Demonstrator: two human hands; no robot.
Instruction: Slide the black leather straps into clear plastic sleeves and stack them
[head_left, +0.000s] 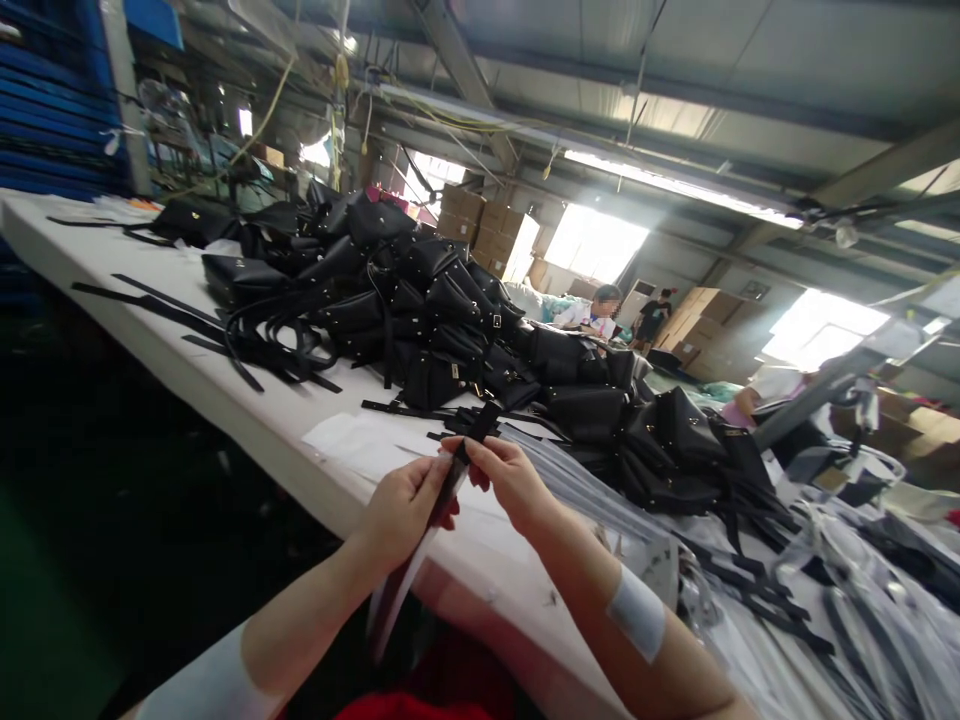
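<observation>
A long black strap [480,424] runs between my two hands, over the near edge of the white table [330,490]. My left hand [409,500] pinches it from the left, and its lower length, partly in a pale clear wrapping, hangs down past the edge. Close to the upper end, my right hand [510,475] grips the same strap with thumb and fingers. Just beyond my hands lie more black straps [405,408] and several long straps in clear plastic sleeves [570,480].
A large heap of black handbags [420,290] covers the table's far side. Loose black straps [150,305] lie at left. Plastic-wrapped straps [862,600] fill the right. Cardboard boxes [487,235] stand behind, and a co-worker [592,315] is across the table.
</observation>
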